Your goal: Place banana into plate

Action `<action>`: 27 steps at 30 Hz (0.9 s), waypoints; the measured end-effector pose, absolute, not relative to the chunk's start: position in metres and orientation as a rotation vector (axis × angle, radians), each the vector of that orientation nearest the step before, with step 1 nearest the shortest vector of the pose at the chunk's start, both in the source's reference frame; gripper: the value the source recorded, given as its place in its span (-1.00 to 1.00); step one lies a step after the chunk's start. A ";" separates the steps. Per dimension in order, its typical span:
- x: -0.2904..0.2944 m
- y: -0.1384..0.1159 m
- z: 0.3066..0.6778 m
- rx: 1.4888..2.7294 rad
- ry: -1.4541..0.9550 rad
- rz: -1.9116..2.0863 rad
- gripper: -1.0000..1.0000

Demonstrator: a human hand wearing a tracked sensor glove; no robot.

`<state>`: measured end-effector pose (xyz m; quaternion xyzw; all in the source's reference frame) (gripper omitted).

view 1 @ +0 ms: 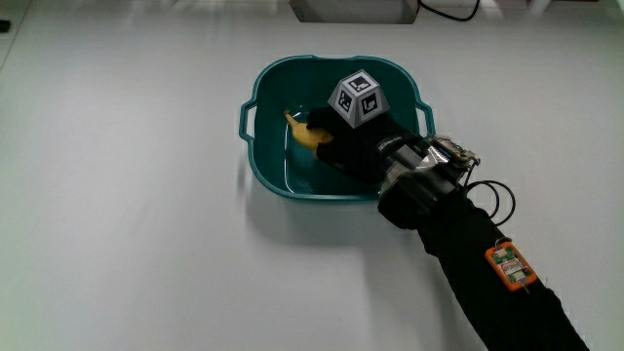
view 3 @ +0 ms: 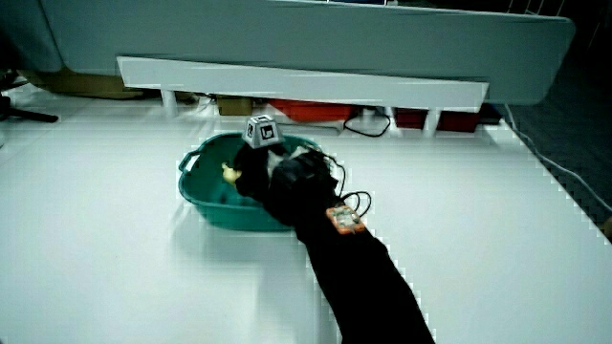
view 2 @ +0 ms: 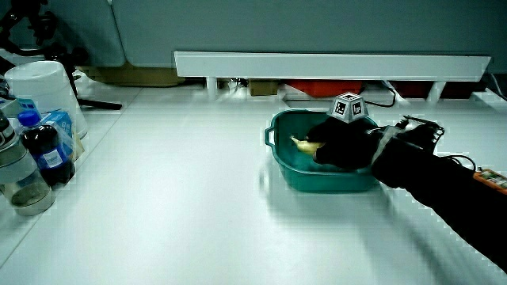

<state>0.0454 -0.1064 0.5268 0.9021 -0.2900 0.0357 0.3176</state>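
We see the hand point(view 1: 356, 146) reaching down inside a teal plate point(view 1: 268, 83), a deep basin-like dish with a small handle on its rim, and its fingers are curled around the banana point(view 1: 304, 132), whose yellow end sticks out just past the fingertips, low within the dish. The patterned cube point(view 1: 357, 97) sits on the back of the hand, above the dish's rim, and the black-sleeved forearm point(view 1: 478, 263) runs from the hand back toward the person, carrying a small orange tag point(view 1: 511, 266) and some thin wires near the wrist. The counter point(view 1: 127, 224) under the hand is plain white and bare all round the dish. In both side views a low white partition point(view 2: 333, 65) runs along the counter's edge, farther from the person than the hand. In a side view, well apart from the hand at the counter's edge, stand a dark bottle point(view 2: 47, 157) with a blue cap, a clear jar point(view 2: 22, 186) and a white container point(view 2: 43, 87).
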 end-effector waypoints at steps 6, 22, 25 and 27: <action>0.037 -0.097 0.533 2.358 -0.797 -0.011 0.00; 0.033 -0.093 0.548 2.334 -0.782 -0.164 -0.10; 0.033 -0.092 0.545 2.330 -0.783 -0.149 -0.21; 0.034 -0.093 0.546 2.329 -0.772 -0.152 -0.28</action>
